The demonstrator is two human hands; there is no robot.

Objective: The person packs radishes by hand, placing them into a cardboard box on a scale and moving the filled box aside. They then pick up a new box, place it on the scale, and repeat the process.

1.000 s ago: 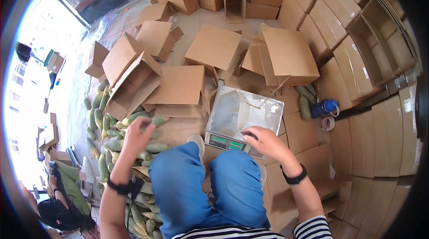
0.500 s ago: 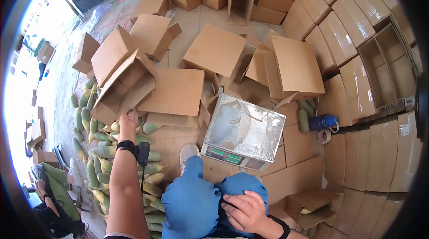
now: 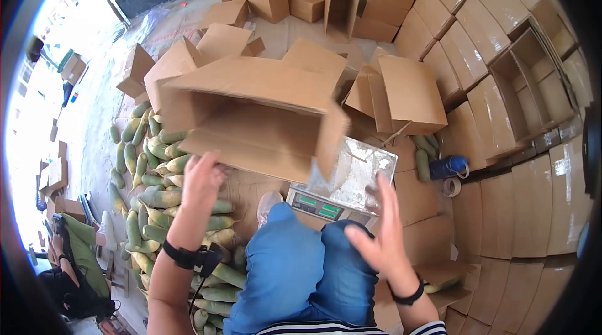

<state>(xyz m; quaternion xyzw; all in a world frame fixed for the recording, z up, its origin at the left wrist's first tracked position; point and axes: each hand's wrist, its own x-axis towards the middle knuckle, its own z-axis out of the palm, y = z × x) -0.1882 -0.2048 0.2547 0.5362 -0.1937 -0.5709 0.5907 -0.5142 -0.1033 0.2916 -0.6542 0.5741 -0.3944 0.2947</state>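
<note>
Head view.
Item: scale (image 3: 359, 172), metal-topped; the landmark.
Item: open carton (image 3: 257, 123), tilted, left of the scale and partly hiding it, mouth towards me.
Item: my left hand (image 3: 202, 179), left of the scale, pinching the carton's lower edge, apparently to bear its weight and steer that mouth.
Item: my right hand (image 3: 381, 235), at the scale's near side, fingers spread, gripping nothing, perhaps to clear the carton's swing.
Item: green radishes (image 3: 160, 199), heaped left of the scale, seemingly for easy reach.
</note>
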